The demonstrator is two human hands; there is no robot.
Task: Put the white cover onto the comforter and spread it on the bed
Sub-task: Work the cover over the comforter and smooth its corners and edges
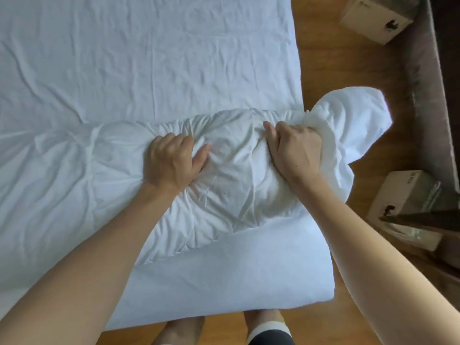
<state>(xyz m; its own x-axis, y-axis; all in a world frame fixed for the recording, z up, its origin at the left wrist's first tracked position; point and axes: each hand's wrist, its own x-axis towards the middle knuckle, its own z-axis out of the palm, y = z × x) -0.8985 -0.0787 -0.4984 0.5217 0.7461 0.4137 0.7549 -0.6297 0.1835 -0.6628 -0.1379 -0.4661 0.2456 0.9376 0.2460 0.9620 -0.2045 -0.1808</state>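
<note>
A rolled white bundle of cover and comforter (234,175) lies across the near corner of the bed (139,58). The thin white cover is gathered in wrinkles over the thicker comforter (353,115), whose end sticks out past the bed's right edge over the floor. My left hand (174,160) rests on the bundle with its fingers curled into the wrinkled fabric. My right hand (296,148) grips the bunched cover edge where the comforter comes out.
Wooden floor (331,58) runs along the bed's right side. Two beige boxes (373,21) (403,195) stand by a dark furniture edge (435,95) on the right. My feet (266,327) show below the bed's near corner.
</note>
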